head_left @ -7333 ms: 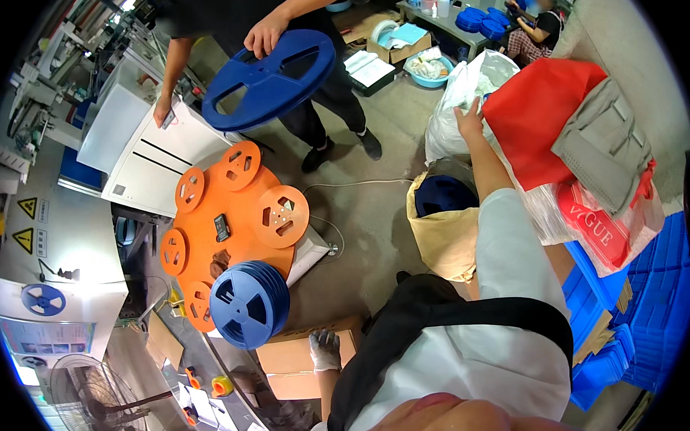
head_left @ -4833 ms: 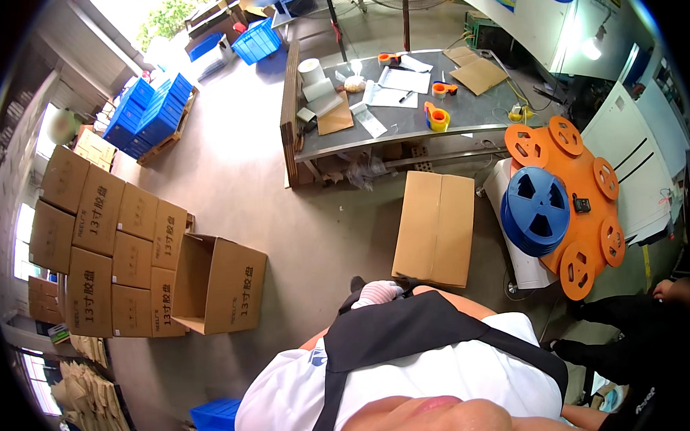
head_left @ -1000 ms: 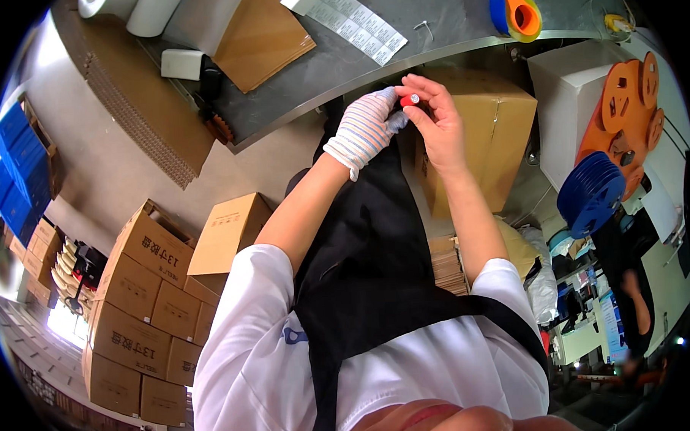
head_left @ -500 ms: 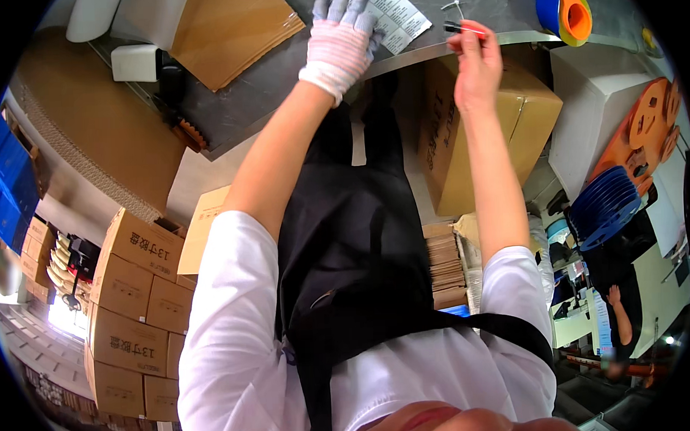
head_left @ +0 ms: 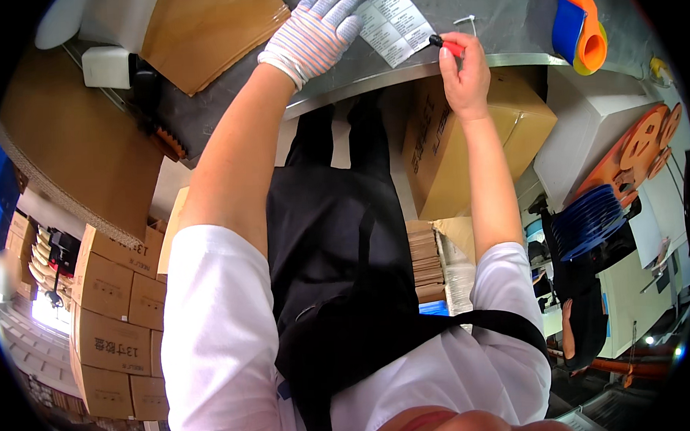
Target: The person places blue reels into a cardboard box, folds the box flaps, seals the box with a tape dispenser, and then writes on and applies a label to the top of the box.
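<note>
My left hand point(head_left: 317, 35), in a white and grey striped glove, lies flat near the far edge of the view with its fingers stretched out. Its fingertips are beside or on the left edge of a white printed label sheet point(head_left: 399, 23) on the grey worktop point(head_left: 505, 12). Bare and closed, my right hand point(head_left: 467, 74) pinches a short red tool with a black end point(head_left: 451, 46). The black end points left, at the sheet's right edge; whether it touches is unclear. A small white tie point(head_left: 465, 19) lies just beyond this hand.
Flat cardboard point(head_left: 209, 38) covers the worktop's left. An orange and blue tape dispenser point(head_left: 578, 32) stands at the right. Under the metal edge sits a large carton point(head_left: 464, 150). Stacked cartons point(head_left: 108, 300) are lower left; blue reels point(head_left: 588, 222) and another person point(head_left: 584, 306) are at the right.
My right hand has moved slightly left and nearer the sheet with the red tool. My left hand has shifted left across the sheet, uncovering more of it. The whole view has shifted a little.
</note>
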A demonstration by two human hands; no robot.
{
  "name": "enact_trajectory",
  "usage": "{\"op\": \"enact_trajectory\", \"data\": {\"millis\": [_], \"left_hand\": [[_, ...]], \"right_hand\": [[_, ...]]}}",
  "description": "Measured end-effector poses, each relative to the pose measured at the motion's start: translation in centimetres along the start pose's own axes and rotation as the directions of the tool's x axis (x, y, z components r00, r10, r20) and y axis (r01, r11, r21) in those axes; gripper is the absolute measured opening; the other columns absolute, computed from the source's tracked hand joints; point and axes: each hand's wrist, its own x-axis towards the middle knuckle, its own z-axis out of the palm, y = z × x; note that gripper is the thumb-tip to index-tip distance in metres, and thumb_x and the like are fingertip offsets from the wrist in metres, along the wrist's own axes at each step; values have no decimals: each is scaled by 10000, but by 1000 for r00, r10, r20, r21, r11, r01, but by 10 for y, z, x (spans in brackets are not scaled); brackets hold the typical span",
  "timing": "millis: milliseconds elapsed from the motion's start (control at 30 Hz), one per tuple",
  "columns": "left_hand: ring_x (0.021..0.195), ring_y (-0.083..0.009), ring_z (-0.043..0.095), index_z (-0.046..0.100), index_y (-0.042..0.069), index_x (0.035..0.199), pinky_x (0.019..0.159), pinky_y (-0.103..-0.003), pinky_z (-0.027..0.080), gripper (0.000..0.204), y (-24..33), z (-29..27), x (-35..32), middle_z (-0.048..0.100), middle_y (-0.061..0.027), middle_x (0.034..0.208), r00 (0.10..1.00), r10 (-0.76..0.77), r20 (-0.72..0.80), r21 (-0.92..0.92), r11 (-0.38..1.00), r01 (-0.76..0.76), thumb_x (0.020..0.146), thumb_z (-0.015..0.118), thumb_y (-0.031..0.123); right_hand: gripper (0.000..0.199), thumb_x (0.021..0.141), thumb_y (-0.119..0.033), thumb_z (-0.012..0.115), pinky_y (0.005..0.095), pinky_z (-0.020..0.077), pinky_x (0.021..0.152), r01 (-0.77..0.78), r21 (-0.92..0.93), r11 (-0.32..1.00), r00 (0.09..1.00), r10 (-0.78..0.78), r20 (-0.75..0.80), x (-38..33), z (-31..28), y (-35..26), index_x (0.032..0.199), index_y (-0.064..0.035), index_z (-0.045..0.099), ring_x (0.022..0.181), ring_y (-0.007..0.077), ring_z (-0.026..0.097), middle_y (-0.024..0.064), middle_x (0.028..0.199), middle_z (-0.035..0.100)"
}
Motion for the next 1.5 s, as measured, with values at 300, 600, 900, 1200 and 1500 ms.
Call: {"op": "enact_trajectory", "data": {"millis": [300, 600, 900, 1200, 1500], "left_hand": [[1200, -342, 491, 535, 60, 887, 1030, -510, 390, 219, -5, 12, -5, 522, -130, 1313, 1000, 7, 10, 43, 999, -8, 699, 643, 87], [1201, -339, 491, 538, 69, 886, 1039, -506, 381, 209, -2, 11, -2, 529, -127, 1302, 1000, -10, 15, 52, 999, 9, 707, 644, 90], [1202, -343, 489, 538, 68, 890, 1036, -506, 383, 211, -3, 12, -4, 525, -124, 1307, 1000, -7, 12, 50, 999, 6, 709, 643, 94], [1199, -347, 491, 517, 67, 889, 1032, -506, 386, 229, -4, 11, -3, 519, -129, 1316, 1000, -6, 15, 54, 999, 5, 696, 633, 106], [1222, -340, 472, 518, 77, 904, 1041, -496, 373, 188, -4, 13, -5, 509, -125, 1331, 1000, -8, 18, 52, 999, 7, 742, 596, 132]], "right_hand": [[222, 777, -55, 653, 364, 485, 737, 186, -102, 977, 982, -180, 60, 6, -2, 5, 974, -57, 550, 863, 287, 571, 93, 895, 592], [240, 757, -30, 650, 365, 484, 729, 176, -108, 978, 984, -171, 56, 5, 2, 8, 974, -56, 551, 828, 277, 566, 84, 880, 589], [216, 760, -33, 681, 338, 485, 658, 152, -121, 981, 985, -160, -60, 1, 2, 2, 920, -62, 538, 742, 237, 566, 57, 815, 583], [222, 762, -44, 693, 337, 480, 652, 110, -136, 985, 992, -118, -53, 0, 6, 2, 921, -67, 541, 723, 223, 571, 50, 799, 594], [230, 738, -30, 693, 352, 478, 657, 165, -213, 963, 981, -183, -65, 3, 11, 3, 908, -65, 542, 734, 242, 572, 53, 784, 587]]}}
